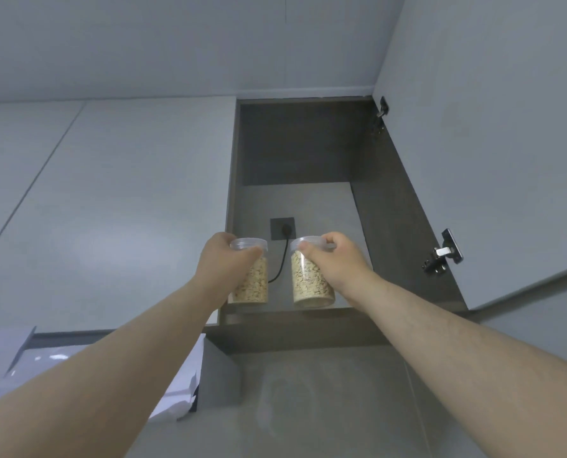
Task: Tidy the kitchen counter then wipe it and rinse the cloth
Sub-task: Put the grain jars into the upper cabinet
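Both sets of fingers (328,241) are curled round a lid rim. Your left hand (224,259) grips the left oat jar (252,282) near its top, and your right hand (340,262) pinches the right oat jar (310,285) the same way. The jars sit side by side, apart, at the front of the open wall cabinet's shelf (275,317), centre frame. You cannot tell whether they rest on it yet. Behind them a cable (283,259) runs to a socket (282,228), and the cabinet door (506,160) hangs open at right. Tidying looks under way. You have yet to let go and close the door, then wipe and rinse. No worktop or cloth shows.
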The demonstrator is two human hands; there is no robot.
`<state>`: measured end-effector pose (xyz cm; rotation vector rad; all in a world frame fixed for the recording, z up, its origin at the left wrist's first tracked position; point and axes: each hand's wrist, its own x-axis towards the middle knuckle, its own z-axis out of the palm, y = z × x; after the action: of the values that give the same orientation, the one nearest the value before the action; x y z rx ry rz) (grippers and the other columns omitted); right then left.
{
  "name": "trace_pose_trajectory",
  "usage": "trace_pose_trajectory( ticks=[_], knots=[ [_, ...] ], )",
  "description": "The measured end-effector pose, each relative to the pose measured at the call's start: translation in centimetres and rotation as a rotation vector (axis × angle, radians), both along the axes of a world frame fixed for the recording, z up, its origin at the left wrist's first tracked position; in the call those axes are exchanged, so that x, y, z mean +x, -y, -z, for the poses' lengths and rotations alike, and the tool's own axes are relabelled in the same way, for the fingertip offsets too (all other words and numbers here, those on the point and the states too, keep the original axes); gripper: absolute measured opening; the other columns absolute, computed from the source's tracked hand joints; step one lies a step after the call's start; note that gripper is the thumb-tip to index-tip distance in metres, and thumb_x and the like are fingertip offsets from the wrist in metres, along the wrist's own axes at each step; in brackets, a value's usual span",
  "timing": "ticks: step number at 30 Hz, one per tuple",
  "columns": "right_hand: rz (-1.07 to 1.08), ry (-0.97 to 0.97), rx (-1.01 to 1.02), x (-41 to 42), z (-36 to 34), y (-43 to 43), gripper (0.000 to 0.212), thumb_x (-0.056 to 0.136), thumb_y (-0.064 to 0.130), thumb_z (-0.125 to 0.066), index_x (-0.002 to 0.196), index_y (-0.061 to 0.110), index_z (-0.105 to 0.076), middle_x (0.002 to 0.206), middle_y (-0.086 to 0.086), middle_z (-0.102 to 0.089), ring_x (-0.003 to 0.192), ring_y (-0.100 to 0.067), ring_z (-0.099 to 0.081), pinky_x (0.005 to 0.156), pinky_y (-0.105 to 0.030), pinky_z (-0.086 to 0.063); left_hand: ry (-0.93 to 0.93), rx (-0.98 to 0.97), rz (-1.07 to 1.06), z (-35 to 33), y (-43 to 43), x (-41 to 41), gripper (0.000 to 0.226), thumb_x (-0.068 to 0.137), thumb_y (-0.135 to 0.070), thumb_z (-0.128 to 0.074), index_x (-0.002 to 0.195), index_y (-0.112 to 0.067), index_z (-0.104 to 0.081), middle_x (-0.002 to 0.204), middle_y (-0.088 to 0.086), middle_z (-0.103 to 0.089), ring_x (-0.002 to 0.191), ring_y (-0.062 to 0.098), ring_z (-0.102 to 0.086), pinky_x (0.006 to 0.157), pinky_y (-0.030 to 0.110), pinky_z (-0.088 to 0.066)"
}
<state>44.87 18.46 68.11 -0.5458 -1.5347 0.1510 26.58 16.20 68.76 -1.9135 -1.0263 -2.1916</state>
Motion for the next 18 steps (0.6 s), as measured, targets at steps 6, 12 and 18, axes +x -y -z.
trace_pose_trajectory(
  ticks=[6, 12, 18],
  knots=[
    [0.023, 0.087, -0.003, -0.2, -0.9, -3.0, 0.036, 0.087, 0.04, -0.066, 0.114, 0.023, -0.049, 0.106, 0.0, -0.058, 0.091, -0.014, -0.06, 0.06, -0.025, -0.047, -0.013, -0.011, -0.082, -0.7, -2.4, 1.1, 0.022, 0.086, -0.031, -0.06, 0.099, -0.017, -0.051, 0.092, 0.004, -0.057, 0.077, 0.014, -0.056, 0.062, 0.026, -0.048],
    [0.002, 0.202, -0.063, -0.2, -0.6, -5.2, 0.03, 0.093, 0.04, -0.056, 0.12, 0.029, -0.047, 0.107, -0.002, -0.059, 0.094, -0.018, -0.06, 0.077, -0.032, -0.051, -0.076, -0.113, -0.191, -0.2, -5.2, 1.7, 0.044, 0.093, -0.033, -0.049, 0.132, -0.018, -0.035, 0.093, -0.004, -0.049, 0.082, 0.012, -0.051, 0.071, 0.03, -0.049],
    [-0.223, 0.293, -0.264, 0.8, -0.8, -5.6, 0.068, 0.083, 0.002, -0.05, 0.14, 0.033, -0.033, 0.113, -0.012, -0.054, 0.091, -0.025, -0.057, 0.066, -0.032, -0.05, -0.181, -0.106, -0.264, 0.3, -6.6, 1.8, 0.042, 0.099, -0.032, -0.04, 0.137, -0.021, -0.027, 0.117, 0.002, -0.051, 0.09, 0.016, -0.051, 0.068, 0.026, -0.045]
  ],
)
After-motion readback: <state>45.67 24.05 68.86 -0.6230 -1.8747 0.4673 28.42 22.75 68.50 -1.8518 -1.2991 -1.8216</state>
